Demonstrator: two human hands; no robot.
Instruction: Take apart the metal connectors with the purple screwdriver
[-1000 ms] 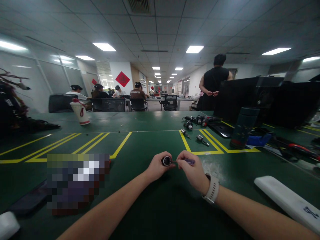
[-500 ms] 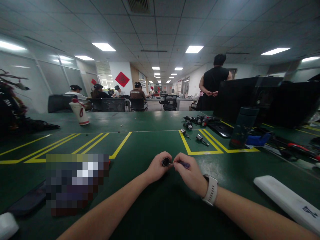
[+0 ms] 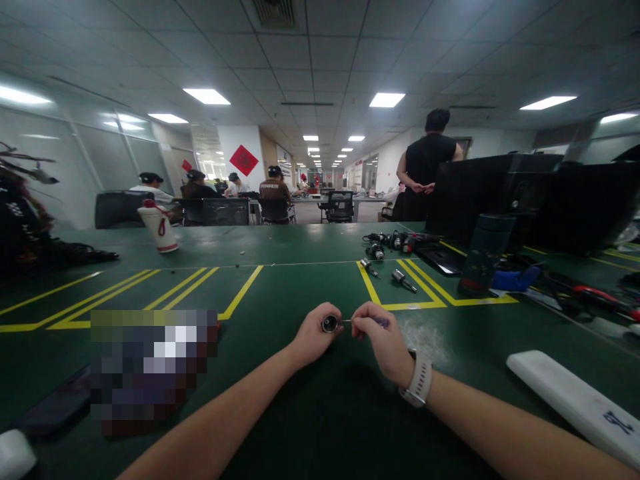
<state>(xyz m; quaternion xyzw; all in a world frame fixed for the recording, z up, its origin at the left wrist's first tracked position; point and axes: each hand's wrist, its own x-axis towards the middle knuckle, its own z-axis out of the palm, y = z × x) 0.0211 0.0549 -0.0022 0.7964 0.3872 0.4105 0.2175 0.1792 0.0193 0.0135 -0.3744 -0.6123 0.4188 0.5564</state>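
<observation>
My left hand [image 3: 311, 339] is wrapped around a round metal cylinder [image 3: 329, 324], whose dark open end faces me. Inside that opening a small inner part shows, too small to name. In a pinch, my right hand [image 3: 384, 343] grips a small screwdriver with a purplish handle [image 3: 382, 322]. Its thin shaft points left and reaches the side of the cylinder by my left fingertips; whether the tip sits in a screw is too small to see. Both hands are held above the green table [image 3: 280, 413], close together.
Beyond my right hand lie two metal parts, the nearer a plug-like piece [image 3: 404, 281], with several more behind. A dark bottle [image 3: 486, 257] and a white bar-shaped object [image 3: 570, 393] are at right. Left are a blurred-out item [image 3: 155, 373] and a paper cup [image 3: 160, 227]. People sit farther back.
My right hand has shifted slightly right, away from my left hand, so more of the screwdriver's shaft shows. The cylinder has turned a little, and its inside shows more clearly.
</observation>
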